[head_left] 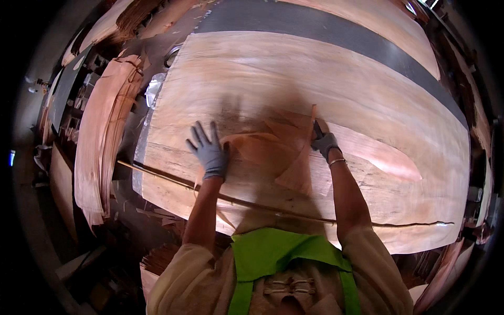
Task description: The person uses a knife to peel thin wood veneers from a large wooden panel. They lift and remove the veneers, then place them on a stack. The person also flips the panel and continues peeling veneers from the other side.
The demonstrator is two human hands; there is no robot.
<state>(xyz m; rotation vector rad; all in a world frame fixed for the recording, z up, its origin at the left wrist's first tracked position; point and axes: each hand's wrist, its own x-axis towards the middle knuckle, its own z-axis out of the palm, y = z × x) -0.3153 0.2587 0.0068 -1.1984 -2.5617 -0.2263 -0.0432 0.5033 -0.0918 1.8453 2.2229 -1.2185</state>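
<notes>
Wood is everywhere in this dim workshop, and a big pale sheet (294, 73) of thin wood covers the table. Far off to the left of the hands, a stack (102, 131) of curled thin wood stands by the table edge. Closer in, a long thin stick (173, 181) lies along the near side of the sheet, running left to right below both wrists. Next comes the left hand (210, 152) in a grey glove. It is open, with fingers spread, and it lies flat on the left end of a small patch (278, 149) of thin wood, pressing it down on the sheet. The patch lies between the two hands, and its long way goes left to right. One narrow part of it stands up toward the right hand (324, 143). That hand, also gloved, is closed around something dark and thin, maybe a knife, right at the top edge of the patch. I cannot tell for sure what it is. I think the job is partly done: the patch is already on the sheet, but it is not flat yet. A long crack (415, 224) runs along the sheet, down and to the right of the right hand.
</notes>
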